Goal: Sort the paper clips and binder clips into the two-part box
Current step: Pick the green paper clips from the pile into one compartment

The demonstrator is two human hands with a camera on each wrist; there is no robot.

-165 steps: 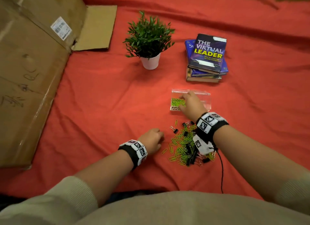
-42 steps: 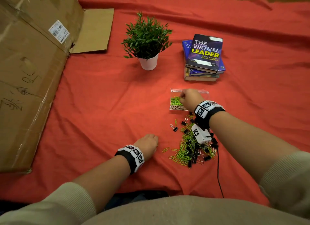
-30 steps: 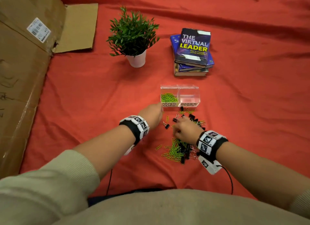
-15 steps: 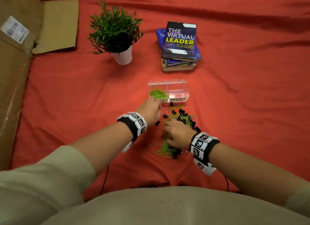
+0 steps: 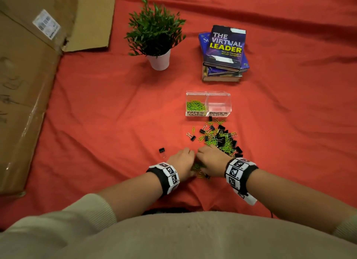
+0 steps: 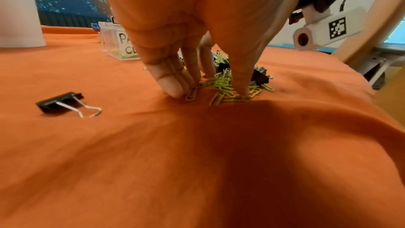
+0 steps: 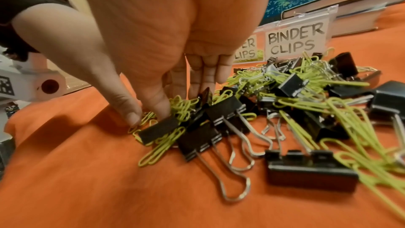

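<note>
A clear two-part box (image 5: pixel 207 95) stands beyond the pile; its "PAPER CLIPS" half holds green paper clips (image 5: pixel 194 105), its "BINDER CLIPS" half (image 7: pixel 295 41) is empty. A mixed pile of green paper clips and black binder clips (image 5: pixel 219 139) lies on the red cloth. Both hands are at its near end. My left hand (image 5: pixel 182 159) (image 6: pixel 208 91) stands fingertips-down, straight fingers and thumb on either side of a small bunch of paper clips (image 6: pixel 221 84). My right hand (image 5: pixel 209 158) (image 7: pixel 146 115) pinches green paper clips (image 7: pixel 181 106) between thumb and forefinger, beside a binder clip (image 7: pixel 158 128).
One binder clip (image 5: pixel 161 151) (image 6: pixel 62 102) lies alone left of the hands. A potted plant (image 5: pixel 156 36) and a stack of books (image 5: pixel 224 53) stand beyond the box. Flattened cardboard (image 5: pixel 29 75) covers the left side. Bare red cloth (image 5: pixel 289 133) lies on the right.
Both hands have drawn back from the box end to the near end of the pile and now meet there. One binder clip now lies apart on the left.
</note>
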